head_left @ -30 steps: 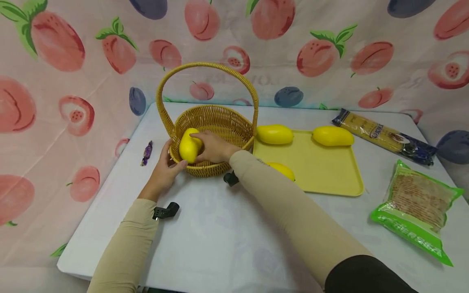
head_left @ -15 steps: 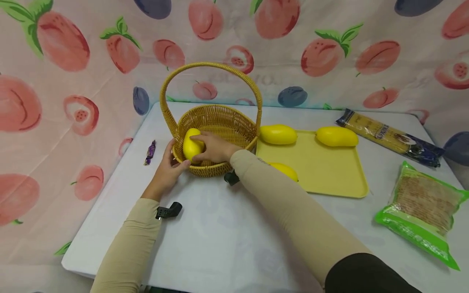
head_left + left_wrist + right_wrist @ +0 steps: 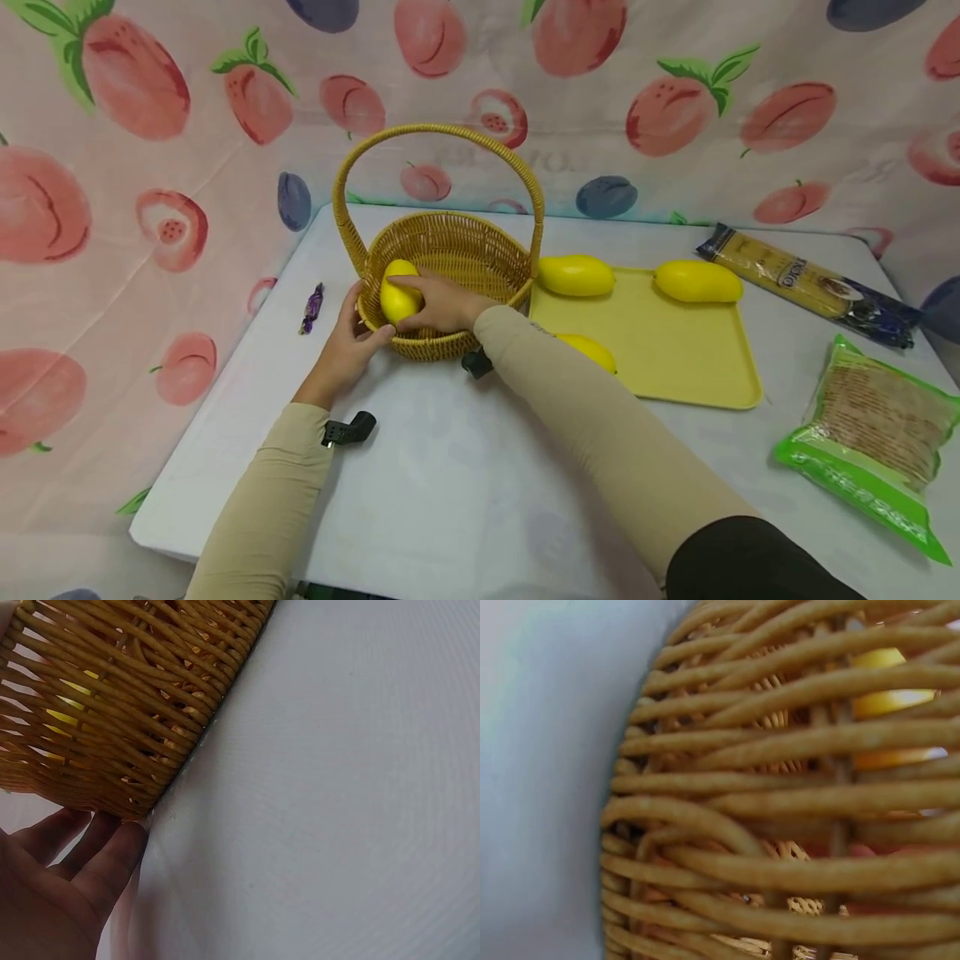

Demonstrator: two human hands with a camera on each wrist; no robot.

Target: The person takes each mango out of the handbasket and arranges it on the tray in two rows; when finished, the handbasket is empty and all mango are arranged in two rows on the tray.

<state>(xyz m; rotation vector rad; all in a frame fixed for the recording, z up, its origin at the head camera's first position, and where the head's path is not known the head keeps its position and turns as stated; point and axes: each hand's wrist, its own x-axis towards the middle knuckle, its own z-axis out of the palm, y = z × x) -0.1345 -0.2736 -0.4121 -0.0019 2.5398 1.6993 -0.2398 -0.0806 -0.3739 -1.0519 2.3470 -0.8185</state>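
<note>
A yellow mango (image 3: 401,293) is inside the left part of the wicker basket (image 3: 480,242), which has a tall arched handle. My right hand (image 3: 442,302) reaches over the front rim and grips the mango between thumb and fingers. On the basket's left front side, my left hand (image 3: 345,350) holds the wall, thumb by the rim. The left wrist view shows the fingertips (image 3: 112,855) of that hand against the outer wall near the base. Through the weave in the right wrist view, bits of yellow mango (image 3: 889,697) show; the right hand is mostly hidden there.
Right of the basket lies a yellow tray (image 3: 675,350) with mangoes (image 3: 697,281) on it, one partly behind my right sleeve. Beyond it are a pasta packet (image 3: 806,279) and a green-edged bag (image 3: 877,425). A purple wrapped candy (image 3: 312,308) lies left of the basket.
The mango sits slightly lower in the basket, still in my right hand. My left hand stays on the basket. The head view has shifted a little, so the scene appears farther right.
</note>
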